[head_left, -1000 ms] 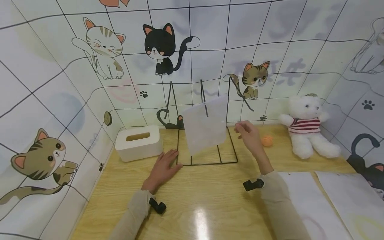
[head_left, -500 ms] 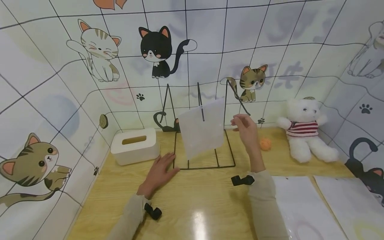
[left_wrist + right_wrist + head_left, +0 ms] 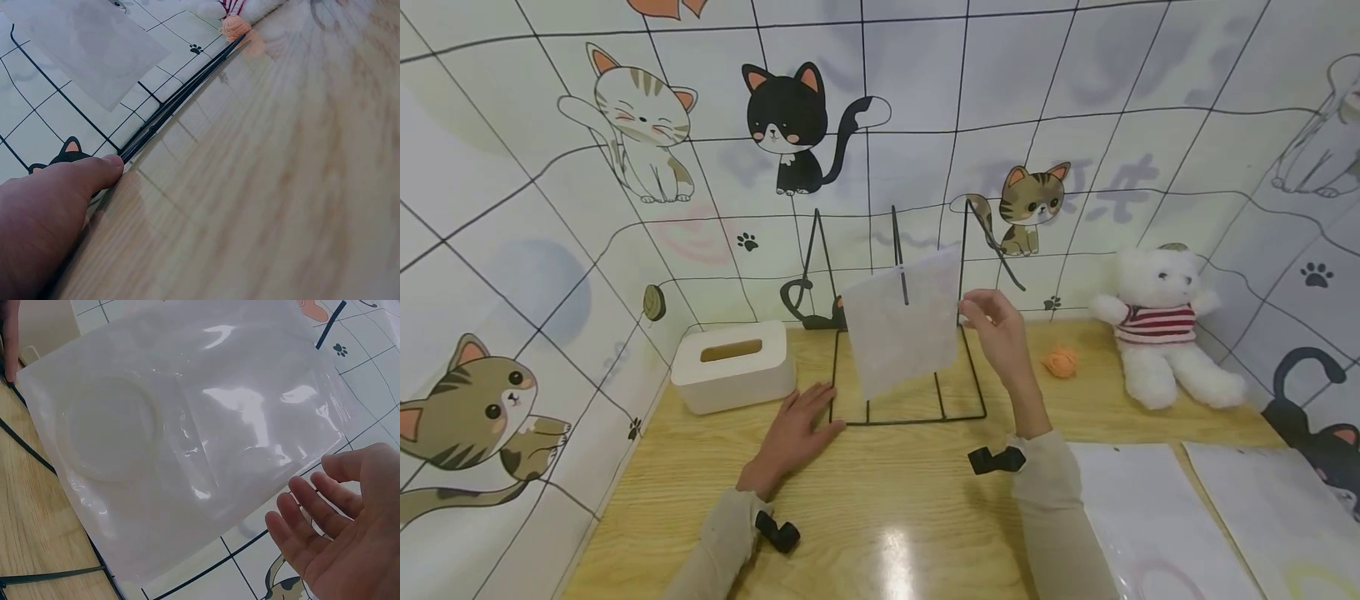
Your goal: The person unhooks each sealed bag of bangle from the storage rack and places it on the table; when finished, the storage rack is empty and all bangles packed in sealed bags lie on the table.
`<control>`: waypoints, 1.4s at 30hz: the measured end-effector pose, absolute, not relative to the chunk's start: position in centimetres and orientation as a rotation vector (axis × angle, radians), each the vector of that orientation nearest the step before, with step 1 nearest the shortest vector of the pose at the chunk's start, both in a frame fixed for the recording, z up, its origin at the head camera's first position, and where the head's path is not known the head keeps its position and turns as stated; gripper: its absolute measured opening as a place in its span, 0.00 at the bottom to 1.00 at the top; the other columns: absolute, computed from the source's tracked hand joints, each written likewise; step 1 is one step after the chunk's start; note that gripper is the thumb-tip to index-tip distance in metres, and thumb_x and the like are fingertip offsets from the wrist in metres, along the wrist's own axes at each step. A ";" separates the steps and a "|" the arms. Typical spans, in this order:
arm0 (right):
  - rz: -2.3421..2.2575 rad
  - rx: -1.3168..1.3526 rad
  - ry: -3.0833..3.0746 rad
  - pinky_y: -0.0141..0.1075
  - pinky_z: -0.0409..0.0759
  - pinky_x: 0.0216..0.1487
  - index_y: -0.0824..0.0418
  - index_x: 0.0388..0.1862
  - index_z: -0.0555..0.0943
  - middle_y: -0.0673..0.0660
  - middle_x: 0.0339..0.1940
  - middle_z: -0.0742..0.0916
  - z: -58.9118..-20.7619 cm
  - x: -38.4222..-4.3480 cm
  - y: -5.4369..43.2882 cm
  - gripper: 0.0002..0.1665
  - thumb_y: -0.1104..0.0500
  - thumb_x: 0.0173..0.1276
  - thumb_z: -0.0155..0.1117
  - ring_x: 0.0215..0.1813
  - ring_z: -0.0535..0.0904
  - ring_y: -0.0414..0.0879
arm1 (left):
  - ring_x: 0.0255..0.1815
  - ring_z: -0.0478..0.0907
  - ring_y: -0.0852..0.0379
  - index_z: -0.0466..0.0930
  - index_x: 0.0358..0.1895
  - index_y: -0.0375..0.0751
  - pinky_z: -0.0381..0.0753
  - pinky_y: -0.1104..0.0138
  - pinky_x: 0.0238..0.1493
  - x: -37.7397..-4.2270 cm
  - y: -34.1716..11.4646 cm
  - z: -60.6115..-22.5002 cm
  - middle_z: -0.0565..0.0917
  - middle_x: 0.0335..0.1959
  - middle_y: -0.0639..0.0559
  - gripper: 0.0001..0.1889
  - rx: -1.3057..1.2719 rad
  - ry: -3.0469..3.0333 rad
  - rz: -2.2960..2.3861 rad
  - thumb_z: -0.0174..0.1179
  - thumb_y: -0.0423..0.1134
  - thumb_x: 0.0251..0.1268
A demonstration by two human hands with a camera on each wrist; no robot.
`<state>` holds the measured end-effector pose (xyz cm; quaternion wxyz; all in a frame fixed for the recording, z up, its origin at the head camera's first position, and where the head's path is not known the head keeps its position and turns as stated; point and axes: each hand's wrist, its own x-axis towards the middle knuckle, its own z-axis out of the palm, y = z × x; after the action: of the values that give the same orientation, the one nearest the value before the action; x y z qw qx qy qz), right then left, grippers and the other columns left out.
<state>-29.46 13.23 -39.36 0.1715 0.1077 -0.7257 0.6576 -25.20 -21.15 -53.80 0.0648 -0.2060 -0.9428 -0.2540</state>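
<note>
A whitish translucent plastic bag (image 3: 902,333) hangs tilted from the middle prong of a black wire rack (image 3: 925,422). In the right wrist view the bag (image 3: 187,437) shows glossy highlights and a faint pale ring inside. My right hand (image 3: 1002,333) hovers at the bag's right edge, fingers loosely bent with nothing between them; a small gap separates it from the bag in the right wrist view. My left hand (image 3: 795,433) rests at the rack's front left corner. In the left wrist view its thumb (image 3: 100,172) touches the wire base.
Left of the rack stands a white tissue box (image 3: 733,375). An orange yarn ball (image 3: 1061,362) and a white teddy bear (image 3: 1157,333) in a striped shirt lie to the right. Two clear-wrapped white sheets (image 3: 1138,500) cover the front right. Behind is a cat-print wall (image 3: 917,83).
My right hand has moved left, closer to the bag's right edge. The left hand stays on the rack's corner, and the head view has shifted slightly.
</note>
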 end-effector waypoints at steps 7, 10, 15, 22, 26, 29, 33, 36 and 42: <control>1.849 0.321 -2.073 0.26 0.80 0.50 0.72 0.54 0.77 0.60 0.46 0.84 -39.6 -29.6 13.2 0.19 0.57 0.75 0.61 0.46 0.79 0.36 | 0.80 0.57 0.51 0.65 0.76 0.46 0.47 0.48 0.81 -25.3 -21.0 -53.7 0.65 0.77 0.51 0.36 -0.614 -2.844 -0.765 0.54 0.61 0.72; 1.838 0.320 -2.112 0.30 0.79 0.51 0.70 0.55 0.78 0.62 0.48 0.83 -39.6 -29.6 13.3 0.19 0.56 0.75 0.61 0.46 0.78 0.37 | 0.80 0.57 0.51 0.65 0.75 0.46 0.47 0.48 0.81 -25.3 -21.0 -53.8 0.65 0.77 0.51 0.35 -0.616 -2.843 -0.753 0.55 0.61 0.72; 1.814 0.325 -2.181 0.32 0.76 0.53 0.68 0.55 0.78 0.58 0.48 0.83 -39.6 -29.5 13.3 0.19 0.54 0.75 0.61 0.48 0.77 0.38 | 0.80 0.57 0.50 0.65 0.75 0.45 0.48 0.48 0.81 -25.3 -21.0 -53.8 0.65 0.77 0.50 0.35 -0.620 -2.838 -0.744 0.54 0.61 0.72; 1.855 0.342 -2.232 0.37 0.78 0.59 0.68 0.55 0.78 0.57 0.49 0.83 -39.2 -29.1 13.4 0.21 0.52 0.76 0.60 0.51 0.79 0.39 | 0.80 0.58 0.50 0.66 0.75 0.45 0.48 0.48 0.81 -25.2 -21.0 -53.7 0.66 0.77 0.50 0.35 -0.622 -2.828 -0.756 0.55 0.60 0.72; 1.825 0.322 -2.291 0.36 0.79 0.57 0.66 0.56 0.78 0.61 0.52 0.84 -38.8 -28.8 13.4 0.23 0.48 0.76 0.59 0.52 0.79 0.41 | 0.80 0.57 0.50 0.66 0.75 0.45 0.47 0.48 0.81 -25.2 -21.0 -53.7 0.66 0.77 0.50 0.35 -0.618 -2.831 -0.757 0.55 0.60 0.72; 1.803 0.322 -2.310 0.36 0.78 0.56 0.66 0.56 0.78 0.64 0.53 0.84 -38.4 -28.5 13.3 0.24 0.47 0.76 0.59 0.52 0.79 0.43 | 0.80 0.57 0.50 0.66 0.75 0.45 0.47 0.48 0.81 -25.2 -21.0 -53.9 0.66 0.77 0.50 0.35 -0.618 -2.833 -0.755 0.54 0.61 0.72; 1.794 0.366 -2.280 0.36 0.76 0.57 0.64 0.54 0.79 0.62 0.53 0.85 -38.0 -27.9 13.1 0.22 0.47 0.76 0.59 0.52 0.80 0.41 | 0.80 0.57 0.49 0.66 0.75 0.45 0.46 0.48 0.81 -25.0 -21.0 -53.8 0.66 0.77 0.49 0.35 -0.621 -2.837 -0.762 0.54 0.61 0.72; 1.800 0.438 -2.224 0.33 0.78 0.56 0.66 0.54 0.79 0.62 0.52 0.86 -37.5 -27.4 12.9 0.20 0.50 0.77 0.58 0.51 0.82 0.40 | 0.80 0.57 0.49 0.66 0.75 0.45 0.46 0.48 0.81 -24.9 -20.9 -53.7 0.66 0.77 0.49 0.35 -0.618 -2.838 -0.775 0.54 0.61 0.72; 1.781 0.568 -2.137 0.29 0.81 0.50 0.67 0.55 0.77 0.63 0.52 0.84 -36.4 -26.2 12.0 0.19 0.53 0.78 0.55 0.50 0.82 0.42 | 0.80 0.57 0.50 0.66 0.75 0.45 0.46 0.48 0.81 -25.0 -20.9 -53.7 0.66 0.77 0.49 0.35 -0.616 -2.839 -0.777 0.54 0.61 0.72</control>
<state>-26.23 12.04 -36.39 0.1506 0.1979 -0.7440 0.6201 -24.99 -20.89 -53.68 0.0670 -0.2044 -0.9419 -0.2579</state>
